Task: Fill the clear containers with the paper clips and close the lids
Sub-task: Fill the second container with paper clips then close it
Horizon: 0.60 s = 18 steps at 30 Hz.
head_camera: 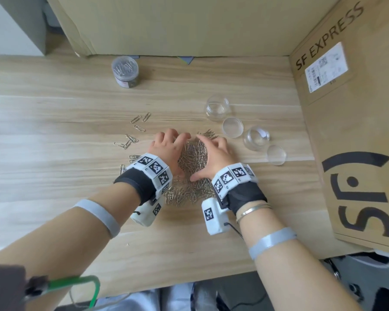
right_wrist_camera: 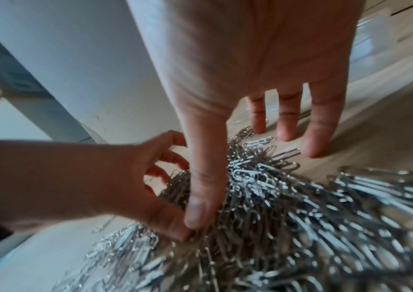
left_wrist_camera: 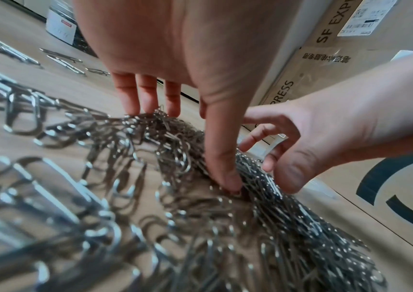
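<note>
A mound of silver paper clips [head_camera: 194,162] lies mid-table. My left hand [head_camera: 170,143] and right hand [head_camera: 212,150] cup it from either side, fingertips at its far edge, thumbs pushed into the clips [left_wrist_camera: 263,227]. In the left wrist view my left hand [left_wrist_camera: 193,142] has fairly straight fingers touching the heap. My right hand [right_wrist_camera: 243,177] looks the same in its wrist view. To the right stand two empty clear containers [head_camera: 217,107] [head_camera: 255,138], each with a loose lid [head_camera: 233,127] [head_camera: 276,154] beside it. At the back left, a closed container [head_camera: 125,71] holds clips.
Stray clips [head_camera: 133,135] lie scattered left of the mound. A large SF Express cardboard box [head_camera: 357,131] walls off the right side. Another cardboard sheet [head_camera: 177,25] stands along the back edge of the wooden table [head_camera: 54,122].
</note>
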Tool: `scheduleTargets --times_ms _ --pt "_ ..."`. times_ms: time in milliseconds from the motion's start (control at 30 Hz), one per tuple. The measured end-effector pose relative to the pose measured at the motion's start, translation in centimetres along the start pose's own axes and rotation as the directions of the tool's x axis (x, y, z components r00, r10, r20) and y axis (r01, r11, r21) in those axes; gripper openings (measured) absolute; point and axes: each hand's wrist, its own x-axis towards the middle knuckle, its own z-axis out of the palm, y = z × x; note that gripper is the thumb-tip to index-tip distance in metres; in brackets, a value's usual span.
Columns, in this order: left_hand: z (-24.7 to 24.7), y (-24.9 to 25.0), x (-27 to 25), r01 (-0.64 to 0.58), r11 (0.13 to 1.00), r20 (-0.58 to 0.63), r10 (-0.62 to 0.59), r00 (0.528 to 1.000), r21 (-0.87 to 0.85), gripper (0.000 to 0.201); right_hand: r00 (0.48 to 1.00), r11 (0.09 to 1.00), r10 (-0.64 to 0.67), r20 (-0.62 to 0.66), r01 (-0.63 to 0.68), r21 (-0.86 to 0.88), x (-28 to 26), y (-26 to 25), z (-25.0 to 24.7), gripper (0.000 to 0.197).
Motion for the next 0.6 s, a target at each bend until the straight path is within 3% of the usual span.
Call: scheduleTargets --times_ms 100,233,367,600 --pt "-0.3 -0.2 0.6 0.000 0.996 -0.034 -0.003 0.999 -0.085 0.094 0.998 0.989 -0.039 -0.051 0.032 -0.144 0.6 0.0 0.2 0.101" --pt "-0.4 -0.1 1.3 -0.018 0.985 -0.061 0.007 0.998 -0.172 0.067 0.986 0.990 -0.112 -0.121 0.100 -0.096 1.4 0.1 0.4 0.061" --pt "-0.7 0.3 1.8 -0.016 0.974 -0.071 0.000 0.997 -0.228 0.048 0.975 0.986 -0.152 -0.161 0.137 -0.096 2.0 0.1 -0.2 0.035" --pt "-1.0 0.4 2.5 -0.023 0.976 -0.081 0.005 0.997 -0.217 0.034 0.975 0.987 -0.155 -0.161 0.147 -0.060 2.7 0.1 -1.0 0.016"
